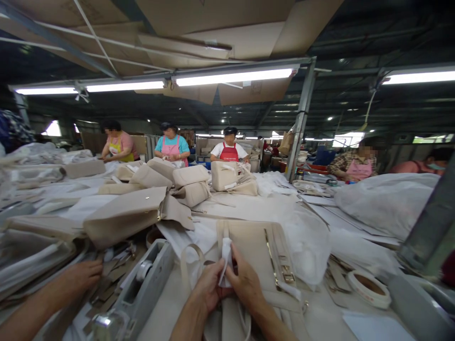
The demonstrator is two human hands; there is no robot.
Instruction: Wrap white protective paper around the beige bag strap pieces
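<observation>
A beige bag (245, 237) lies flat before me, with a gold zipper (271, 255) and a gold buckle (285, 270) on its face. White wrapping paper (226, 251) stands in a narrow fold around what looks like the bag's strap, over its left part. My left hand (208, 286) pinches the paper from the left, fingers closed. From the right, my right hand (247, 279) grips the same paper between thumb and fingers. Both hands meet low on the fold, hiding part of the strap. A looped beige strap (185, 265) rises beside my left hand.
Left of me is a grey tape dispenser (149, 284); beyond it, a co-worker's hand (83, 274). More beige bags (124, 213) pile up ahead. A tape roll (369, 288) and a plastic bag (387, 201) lie right, near a metal post (302, 118). Several co-workers stand across the table.
</observation>
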